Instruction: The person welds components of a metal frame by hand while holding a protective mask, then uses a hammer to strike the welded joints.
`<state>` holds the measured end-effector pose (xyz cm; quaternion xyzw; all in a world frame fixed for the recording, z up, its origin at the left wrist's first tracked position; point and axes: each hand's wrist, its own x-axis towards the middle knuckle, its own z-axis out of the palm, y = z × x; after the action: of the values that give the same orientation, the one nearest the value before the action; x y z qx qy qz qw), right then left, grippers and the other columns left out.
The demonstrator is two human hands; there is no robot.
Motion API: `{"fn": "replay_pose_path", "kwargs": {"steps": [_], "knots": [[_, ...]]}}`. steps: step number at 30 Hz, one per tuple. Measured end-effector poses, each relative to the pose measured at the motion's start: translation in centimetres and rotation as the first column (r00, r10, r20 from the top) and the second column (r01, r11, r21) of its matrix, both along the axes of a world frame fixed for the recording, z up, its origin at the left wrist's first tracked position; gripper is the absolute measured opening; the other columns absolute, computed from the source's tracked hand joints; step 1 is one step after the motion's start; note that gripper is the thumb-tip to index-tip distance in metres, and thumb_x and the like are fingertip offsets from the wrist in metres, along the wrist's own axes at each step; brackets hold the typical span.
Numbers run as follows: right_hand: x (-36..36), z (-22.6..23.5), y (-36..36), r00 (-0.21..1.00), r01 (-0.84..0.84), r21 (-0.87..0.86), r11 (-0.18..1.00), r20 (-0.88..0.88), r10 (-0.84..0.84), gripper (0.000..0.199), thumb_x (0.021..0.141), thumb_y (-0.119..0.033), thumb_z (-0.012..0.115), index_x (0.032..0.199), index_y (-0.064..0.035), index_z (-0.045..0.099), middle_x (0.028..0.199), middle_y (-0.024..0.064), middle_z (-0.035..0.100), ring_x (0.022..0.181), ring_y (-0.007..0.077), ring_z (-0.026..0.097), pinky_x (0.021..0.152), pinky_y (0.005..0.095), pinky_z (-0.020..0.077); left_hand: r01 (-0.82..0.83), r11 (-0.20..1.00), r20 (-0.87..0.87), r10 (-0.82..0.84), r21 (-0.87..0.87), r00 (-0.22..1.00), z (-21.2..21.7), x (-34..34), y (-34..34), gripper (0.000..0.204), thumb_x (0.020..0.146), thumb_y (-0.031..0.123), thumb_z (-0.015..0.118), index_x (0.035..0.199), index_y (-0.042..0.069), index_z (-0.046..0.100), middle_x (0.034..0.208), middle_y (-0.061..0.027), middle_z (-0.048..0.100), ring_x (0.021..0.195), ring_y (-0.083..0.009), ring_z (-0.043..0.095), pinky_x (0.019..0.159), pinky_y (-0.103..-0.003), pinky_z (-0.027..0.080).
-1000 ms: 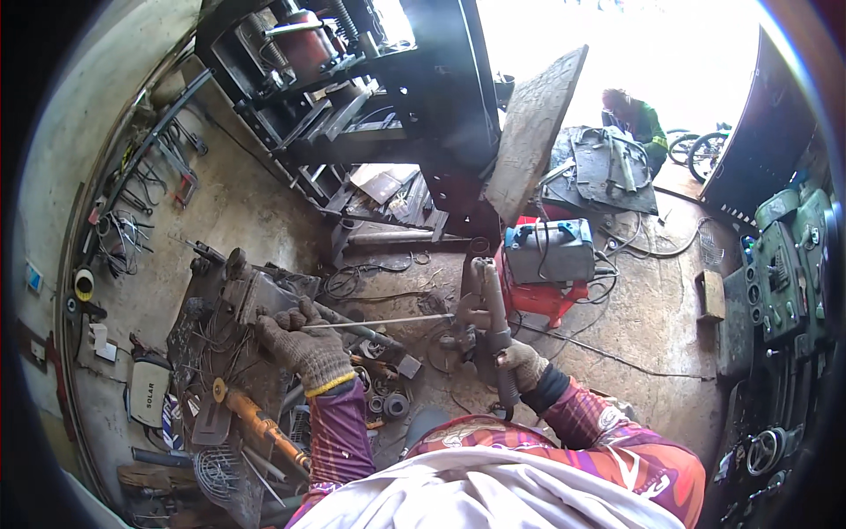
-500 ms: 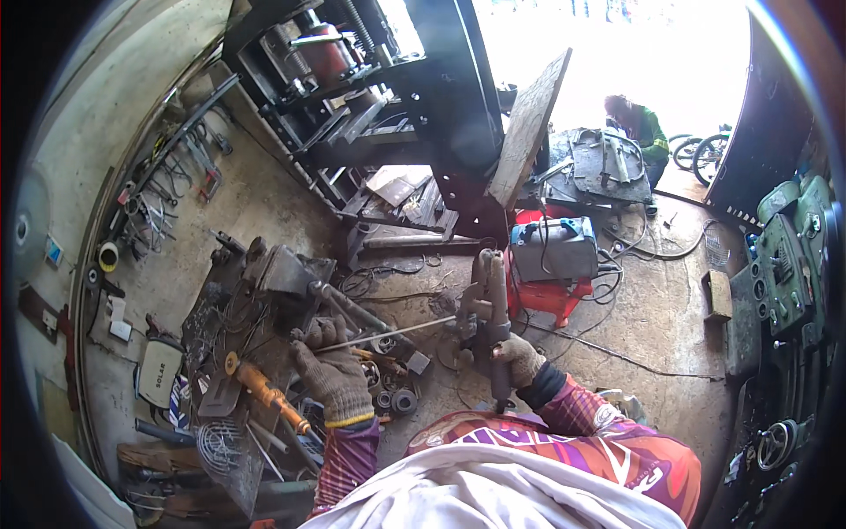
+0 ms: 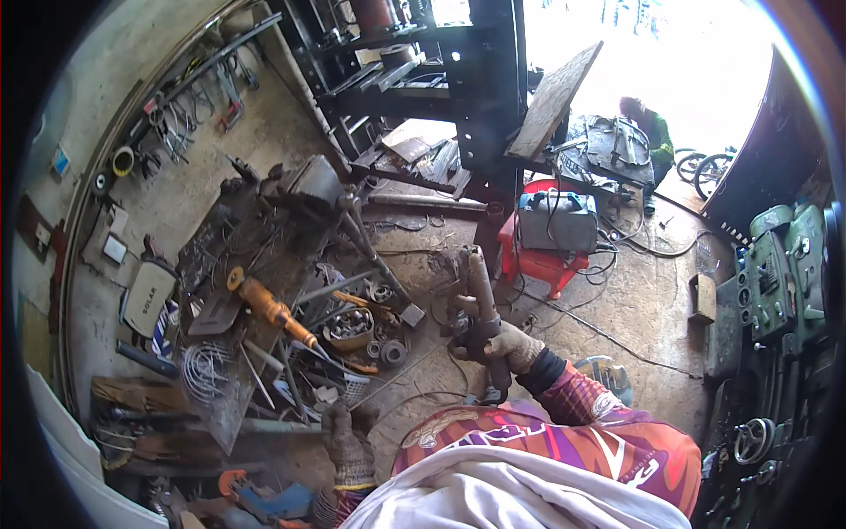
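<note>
My right hand (image 3: 518, 347), in a grey knit glove, is closed round a long, dark metal part (image 3: 478, 286) with a tubular upper end and a bracket-like side piece. The part stands nearly upright in front of my chest. Low and left of it, my gloved left hand (image 3: 346, 445) is closed on a thin metal rod (image 3: 398, 378), blurred, which slants up toward the part. Its fingers are partly smeared by motion. An orange angle grinder (image 3: 269, 309) lies on the cluttered metal workbench (image 3: 204, 264), up and left of my left hand.
A bench vise (image 3: 308, 185) sits at the bench's far end, with a bin of small parts (image 3: 348, 326) below. Ahead right, a welding machine (image 3: 557, 222) rests on a red stand (image 3: 529, 264). A green lathe (image 3: 780, 273) lines the right side. Another person (image 3: 650, 141) crouches by the doorway.
My left hand has moved down and back toward my body, drawing the thin rod away from the metal part. My right hand still grips the part, which has shifted little. The view has shifted.
</note>
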<state>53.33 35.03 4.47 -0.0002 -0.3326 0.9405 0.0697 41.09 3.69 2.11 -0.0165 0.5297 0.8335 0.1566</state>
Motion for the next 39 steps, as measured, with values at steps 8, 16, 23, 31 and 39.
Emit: {"fn": "replay_pose_path", "kwargs": {"steps": [8, 16, 23, 31, 39], "knots": [[0.9, -0.9, -5.8, 0.986, -0.158, 0.075, 0.985, 0.063, 0.154, 0.107, 0.06, -0.007, 0.075, 0.151, -0.0086, 0.018, 0.126, 0.0067, 0.049, 0.108, 0.0186, 0.054, 0.101, 0.0371, 0.0435, -0.254, 0.516, -0.477, -0.361, -0.818, 0.802, 1.4, 4.0, -5.2, 0.04, 0.086, 0.023, 0.07, 0.116, 0.002, 0.055, 0.097, -0.0109, 0.064, 0.089, -0.024, 0.063, 0.082, -0.037, 0.051], [-2.3, 1.7, -8.5, 0.943, -0.326, 0.496, 0.805, 0.11, 0.315, 0.094, 0.065, -0.015, 0.08, 0.145, -0.0061, 0.031, 0.121, 0.0069, 0.053, 0.105, 0.0151, 0.053, 0.094, 0.0306, 0.0435, 0.676, 0.574, 0.121, -0.715, -0.462, 0.689, 2.4, 1.1, 1.1, 0.036, 0.093, 0.017, 0.053, 0.124, 0.0, 0.053, 0.104, -0.0135, 0.063, 0.094, -0.0192, 0.062, 0.079, -0.031, 0.052], [-0.2, -2.3, -6.6, 0.939, -0.308, 0.189, 0.932, 0.219, 0.266, 0.089, 0.066, -0.013, 0.077, 0.143, -0.0058, 0.032, 0.12, 0.0122, 0.057, 0.101, 0.0198, 0.058, 0.088, 0.0357, 0.0498, 0.114, 0.498, -0.297, -0.668, -0.859, 0.682, 9.0, 0.6, -0.9, 0.028, 0.093, 0.02, 0.057, 0.117, 0.005, 0.062, 0.086, -0.0074, 0.064, 0.073, -0.0147, 0.059, 0.067, -0.026, 0.048], [0.1, -1.7, -6.9, 0.893, -0.365, 0.288, 0.885, 0.378, 0.245, 0.069, 0.067, -0.015, 0.071, 0.13, -0.0028, 0.046, 0.103, 0.009, 0.062, 0.092, 0.0155, 0.058, 0.082, 0.0316, 0.0482, -0.073, 0.342, -0.332, -0.805, -0.937, 0.491, 13.6, -1.7, 1.5, 0.03, 0.093, 0.023, 0.057, 0.112, 0.001, 0.064, 0.099, -0.0181, 0.067, 0.089, -0.031, 0.065, 0.078, -0.035, 0.051], [-0.5, -1.8, -6.6, 0.863, -0.479, 0.34, 0.809, 0.35, 0.364, 0.068, 0.064, -0.016, 0.076, 0.125, -0.0045, 0.049, 0.1, 0.006, 0.062, 0.088, 0.0141, 0.058, 0.081, 0.0295, 0.0478, -0.257, 0.225, -0.309, -0.881, -0.94, 0.358, 14.7, -2.0, 2.3, 0.029, 0.09, 0.02, 0.06, 0.114, 0.004, 0.065, 0.106, -0.0182, 0.066, 0.096, -0.0338, 0.064, 0.082, -0.039, 0.052]]}}
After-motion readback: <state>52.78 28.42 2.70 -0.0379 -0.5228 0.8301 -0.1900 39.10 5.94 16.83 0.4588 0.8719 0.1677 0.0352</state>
